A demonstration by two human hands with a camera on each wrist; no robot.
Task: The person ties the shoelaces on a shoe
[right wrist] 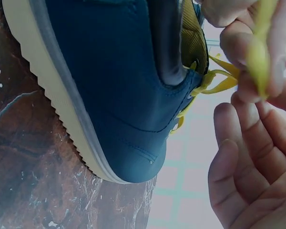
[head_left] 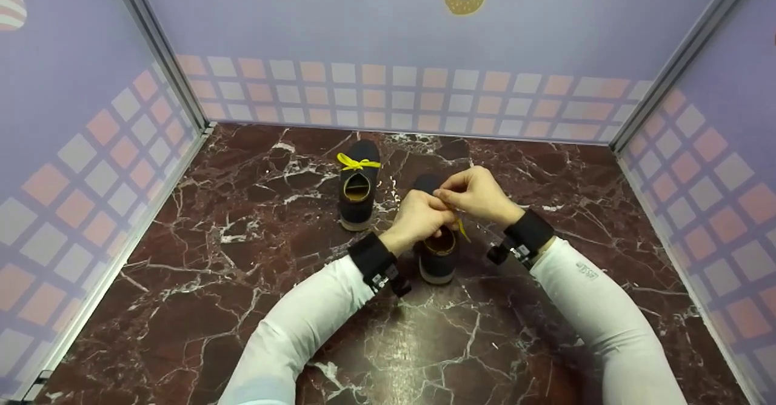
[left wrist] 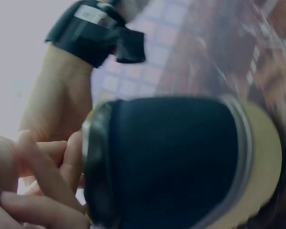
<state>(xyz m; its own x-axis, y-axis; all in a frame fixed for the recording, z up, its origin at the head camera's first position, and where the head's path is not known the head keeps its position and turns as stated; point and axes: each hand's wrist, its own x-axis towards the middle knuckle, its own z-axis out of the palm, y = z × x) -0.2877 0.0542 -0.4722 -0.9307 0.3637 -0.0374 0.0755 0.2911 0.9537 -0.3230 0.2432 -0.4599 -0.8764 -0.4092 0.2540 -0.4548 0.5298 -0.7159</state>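
A dark blue shoe (head_left: 438,267) with a pale sole stands on the floor, toe away from me. Both hands meet over its front, fingers close together. My left hand (head_left: 419,214) pinches its yellow shoelace (right wrist: 260,62) above the eyelets. From the far right, my right hand (head_left: 479,194) pinches lace with thumb and forefinger, its other fingers loosely bent; the exact grip is partly hidden. One lace end (head_left: 462,229) hangs over the shoe's right side. In the left wrist view, the heel (left wrist: 176,162) fills the middle and hides the lace.
To the left stands a matching shoe (head_left: 357,208), its yellow lace tied in a bow (head_left: 359,163). The brown marbled floor (head_left: 242,308) is bounded by patterned panels (head_left: 388,41) at the back and both sides. Black camera bands (head_left: 528,232) circle both wrists.
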